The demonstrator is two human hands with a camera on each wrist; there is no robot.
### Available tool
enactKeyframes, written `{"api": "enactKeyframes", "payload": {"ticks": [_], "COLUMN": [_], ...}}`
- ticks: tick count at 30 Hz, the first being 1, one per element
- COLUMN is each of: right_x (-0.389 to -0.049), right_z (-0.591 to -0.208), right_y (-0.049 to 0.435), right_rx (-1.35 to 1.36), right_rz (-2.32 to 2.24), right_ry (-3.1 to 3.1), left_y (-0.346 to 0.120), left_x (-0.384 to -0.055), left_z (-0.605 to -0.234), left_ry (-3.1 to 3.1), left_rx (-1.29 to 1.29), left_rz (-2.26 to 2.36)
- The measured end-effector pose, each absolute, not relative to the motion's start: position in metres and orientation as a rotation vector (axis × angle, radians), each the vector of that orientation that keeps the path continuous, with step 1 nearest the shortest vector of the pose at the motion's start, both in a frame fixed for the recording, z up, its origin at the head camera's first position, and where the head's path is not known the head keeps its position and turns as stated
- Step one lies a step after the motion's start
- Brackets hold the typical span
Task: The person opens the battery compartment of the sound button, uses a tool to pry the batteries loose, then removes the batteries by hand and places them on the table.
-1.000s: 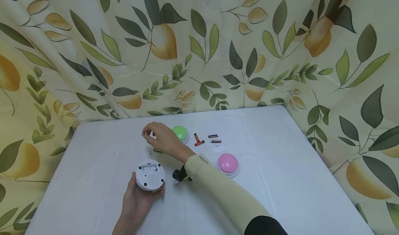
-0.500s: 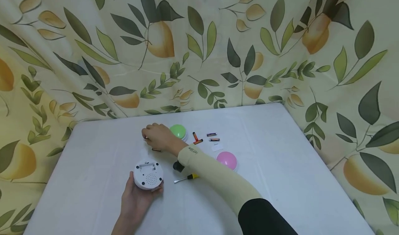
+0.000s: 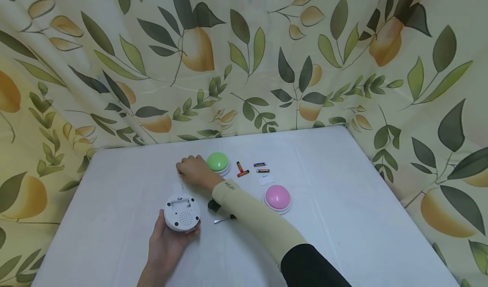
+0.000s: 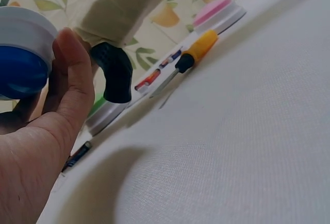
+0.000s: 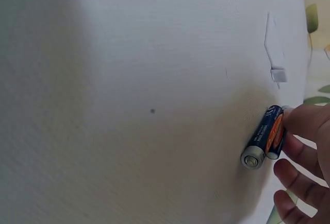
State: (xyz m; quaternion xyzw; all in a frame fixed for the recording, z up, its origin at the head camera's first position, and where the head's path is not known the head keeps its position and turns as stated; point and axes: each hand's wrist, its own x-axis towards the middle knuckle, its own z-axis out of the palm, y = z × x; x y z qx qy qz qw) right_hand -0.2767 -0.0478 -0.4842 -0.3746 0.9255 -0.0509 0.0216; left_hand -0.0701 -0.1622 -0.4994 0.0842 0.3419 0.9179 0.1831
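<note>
In the head view my left hand [image 3: 167, 240] holds a round white button device [image 3: 182, 213], its underside with battery compartment and speaker holes facing up. The compartment looks vacant. Its blue dome [image 4: 23, 72] points down in the left wrist view. My right hand [image 3: 196, 172] is low over the table beside a green button [image 3: 217, 162]. In the right wrist view two batteries lie side by side, a dark blue battery [image 5: 260, 139] and a blue-and-orange battery [image 5: 275, 134]; my right thumb and forefinger pinch the latter. The head view hides both behind the hand.
Red batteries [image 3: 242, 173] and dark batteries [image 3: 263, 171] lie right of the green button. A white slip [image 3: 266, 180] and a pink button [image 3: 277, 197] are nearer. A yellow-handled screwdriver [image 4: 201, 49] lies under my right forearm. A small white piece [image 5: 274, 49] lies beyond the batteries.
My right hand has lowered to the table, bringing a small silver-ended item down to the spot where a battery lay. My left hand and the white device have stayed nearly in place.
</note>
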Motion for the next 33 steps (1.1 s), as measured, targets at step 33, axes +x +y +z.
{"api": "enactKeyframes", "payload": {"ticks": [33], "right_x": [-0.238], "right_z": [-0.451], "right_y": [-0.009], "right_rx": [-1.09], "right_rz": [-1.032], "right_ry": [2.427], "left_y": [-0.192], "left_x": [-0.076], "left_z": [-0.488], "left_ry": [1.304], "left_rx": [0.199], "left_rz": [2.386]}}
